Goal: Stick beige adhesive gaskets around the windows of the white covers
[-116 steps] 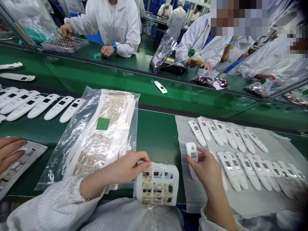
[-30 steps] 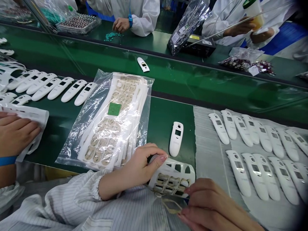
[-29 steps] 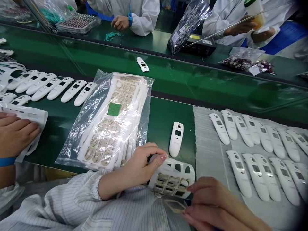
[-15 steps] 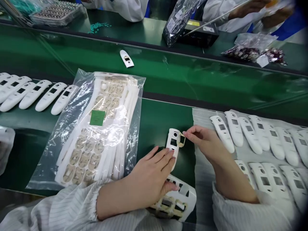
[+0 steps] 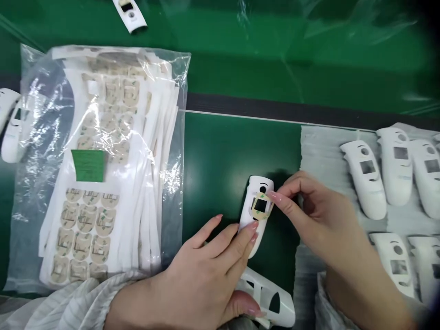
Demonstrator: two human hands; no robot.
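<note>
A white plastic housing (image 5: 246, 214) with a round hole and a rectangular window lies on the green table in front of me. The stretched fingers of my left hand (image 5: 209, 270) rest on its lower part, pressing it from above. That hand's thumb lies over a curled white backing sheet (image 5: 283, 300) with cut-outs. Thumb and forefinger of my right hand (image 5: 319, 220) pinch the right edge of a beige adhesive sticker (image 5: 260, 215) with a square opening. The sticker lies over the housing's window; whether it touches all around I cannot tell.
On the left, a clear plastic bag (image 5: 175, 151) holds stacked sticker sheets and a green label (image 5: 88, 166). Several white housings (image 5: 371, 190) lie on a pale foam sheet (image 5: 319, 151) at right. Another small white housing (image 5: 132, 20) lies beyond the table's dark edge strip (image 5: 240, 104).
My right hand has brought the sticker leftward from beside the housing onto its window. My left hand still rests on the housing. The view has moved closer and tilted down.
</note>
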